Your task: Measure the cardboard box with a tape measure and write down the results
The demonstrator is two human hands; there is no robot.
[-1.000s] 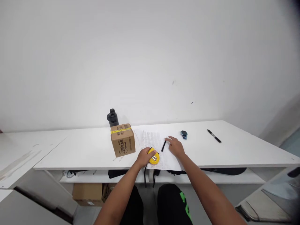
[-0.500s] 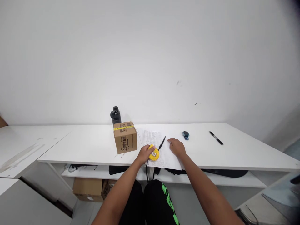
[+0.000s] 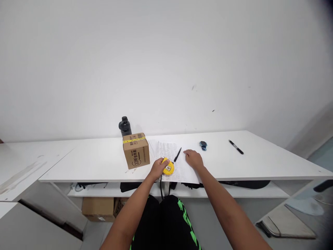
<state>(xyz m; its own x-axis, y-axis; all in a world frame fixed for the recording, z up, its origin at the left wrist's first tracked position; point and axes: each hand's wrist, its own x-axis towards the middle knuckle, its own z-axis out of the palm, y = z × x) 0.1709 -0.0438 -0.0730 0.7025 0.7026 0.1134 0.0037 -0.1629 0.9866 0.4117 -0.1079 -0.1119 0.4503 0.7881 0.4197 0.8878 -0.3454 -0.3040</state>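
From the head camera: keeps the left hand (image 3: 156,167) curled around the yellow tape measure (image 3: 168,167), slid a little further in from the front edge of the worktop (image 3: 99,163) onto the written sheet (image 3: 166,148). Has drawn the right hand (image 3: 194,159) off the black pen (image 3: 177,155), left lying on the sheet between both hands. Rests that hand flat, open and empty, just beside the pen.
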